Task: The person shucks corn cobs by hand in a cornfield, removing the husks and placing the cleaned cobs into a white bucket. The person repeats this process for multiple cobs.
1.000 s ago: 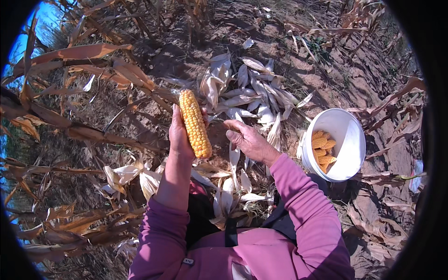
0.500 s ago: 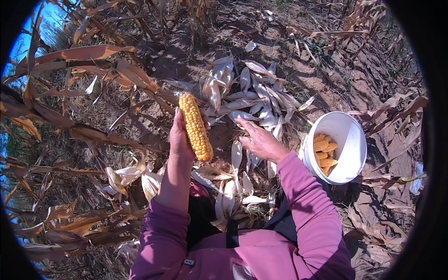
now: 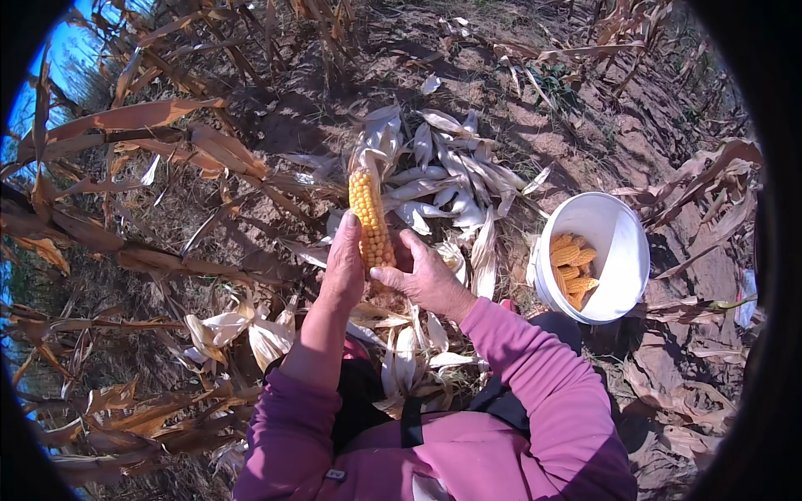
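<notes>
A yellow ear of corn [image 3: 368, 213] stands between my hands, its husk off the kernels on the near side. My left hand [image 3: 342, 260] is closed on its left side, thumb along the kernels and the other fingers hidden behind. From the right, my right hand [image 3: 428, 280] grips the lower part, with its thumb over the bottom end. Beyond the ear lies a heap of pale dry husks [image 3: 447, 179] on the soil. To the right stands a white bucket [image 3: 622, 250] with several husked ears of corn [image 3: 571, 265] inside.
Dry corn stalks [image 3: 125, 242] lean across the left side. More loose husks [image 3: 407, 355] lie near my legs, and a husk bunch [image 3: 271, 334] is left of my left forearm. Brown leaves [image 3: 710, 196] and bare soil spread beyond the bucket.
My right hand has moved left from the husks onto the ear. The ear has shifted slightly right and now stands more upright, with my left hand still around it.
</notes>
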The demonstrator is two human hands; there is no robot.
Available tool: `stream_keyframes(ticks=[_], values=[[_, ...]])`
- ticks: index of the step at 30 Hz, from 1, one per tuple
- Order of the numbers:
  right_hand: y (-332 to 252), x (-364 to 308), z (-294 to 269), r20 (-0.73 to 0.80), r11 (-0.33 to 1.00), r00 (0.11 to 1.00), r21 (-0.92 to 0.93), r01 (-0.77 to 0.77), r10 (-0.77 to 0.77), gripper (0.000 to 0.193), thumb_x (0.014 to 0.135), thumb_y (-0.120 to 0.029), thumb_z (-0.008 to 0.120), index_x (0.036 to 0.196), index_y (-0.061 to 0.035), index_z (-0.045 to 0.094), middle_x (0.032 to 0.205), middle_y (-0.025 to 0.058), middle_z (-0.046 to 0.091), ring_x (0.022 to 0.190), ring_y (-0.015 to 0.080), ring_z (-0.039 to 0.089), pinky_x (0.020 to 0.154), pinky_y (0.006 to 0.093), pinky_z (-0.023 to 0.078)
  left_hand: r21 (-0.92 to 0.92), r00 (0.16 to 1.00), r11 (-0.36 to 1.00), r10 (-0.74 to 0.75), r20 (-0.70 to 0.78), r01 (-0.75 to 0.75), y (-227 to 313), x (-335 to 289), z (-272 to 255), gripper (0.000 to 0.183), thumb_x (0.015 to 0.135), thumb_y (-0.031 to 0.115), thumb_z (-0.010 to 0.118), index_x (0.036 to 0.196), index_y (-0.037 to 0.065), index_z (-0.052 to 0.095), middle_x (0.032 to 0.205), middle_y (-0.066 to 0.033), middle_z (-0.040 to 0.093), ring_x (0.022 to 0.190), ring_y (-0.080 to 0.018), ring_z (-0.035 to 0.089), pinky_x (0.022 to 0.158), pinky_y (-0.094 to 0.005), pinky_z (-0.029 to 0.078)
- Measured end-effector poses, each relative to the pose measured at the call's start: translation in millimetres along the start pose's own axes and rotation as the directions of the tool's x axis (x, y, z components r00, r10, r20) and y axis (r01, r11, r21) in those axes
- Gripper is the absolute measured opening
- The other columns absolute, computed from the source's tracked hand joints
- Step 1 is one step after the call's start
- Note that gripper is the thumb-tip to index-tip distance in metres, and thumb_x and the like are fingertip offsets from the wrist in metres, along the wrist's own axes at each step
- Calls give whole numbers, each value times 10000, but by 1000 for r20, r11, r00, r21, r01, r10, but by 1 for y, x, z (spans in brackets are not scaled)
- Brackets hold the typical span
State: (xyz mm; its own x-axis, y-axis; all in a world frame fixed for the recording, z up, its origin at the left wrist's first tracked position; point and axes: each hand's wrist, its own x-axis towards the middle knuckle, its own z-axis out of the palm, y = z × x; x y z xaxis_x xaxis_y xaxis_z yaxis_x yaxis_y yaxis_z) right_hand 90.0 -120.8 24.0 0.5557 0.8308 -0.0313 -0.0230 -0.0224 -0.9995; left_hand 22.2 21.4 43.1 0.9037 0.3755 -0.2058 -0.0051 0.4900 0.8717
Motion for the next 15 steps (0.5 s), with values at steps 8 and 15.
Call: stream_keyframes(ticks=[8, 15], values=[[-22, 4, -21, -168, 822, 959, -561, 98, -229, 506, 881, -513, 581, 949, -16, 516, 791, 150, 626, 748, 291, 645, 654, 384, 502, -21, 999, 999, 29, 18, -29, -10, -4, 11, 390, 985, 260, 506, 1297, 31, 462, 1177, -38, 561, 1057, -111, 545, 924, -270, 436], [-19, 6, -29, -238, 779, 907, -611, 137, -347, 303, 959, -326, 501, 844, -46, 519, 717, 151, 602, 676, 366, 604, 573, 448, 455, -59, 998, 998, -21, 61, 25, -11, -5, 10, 387, 982, 256, 511, 1292, 29, 466, 1135, -29, 584, 1011, -96, 571, 875, -261, 472]])
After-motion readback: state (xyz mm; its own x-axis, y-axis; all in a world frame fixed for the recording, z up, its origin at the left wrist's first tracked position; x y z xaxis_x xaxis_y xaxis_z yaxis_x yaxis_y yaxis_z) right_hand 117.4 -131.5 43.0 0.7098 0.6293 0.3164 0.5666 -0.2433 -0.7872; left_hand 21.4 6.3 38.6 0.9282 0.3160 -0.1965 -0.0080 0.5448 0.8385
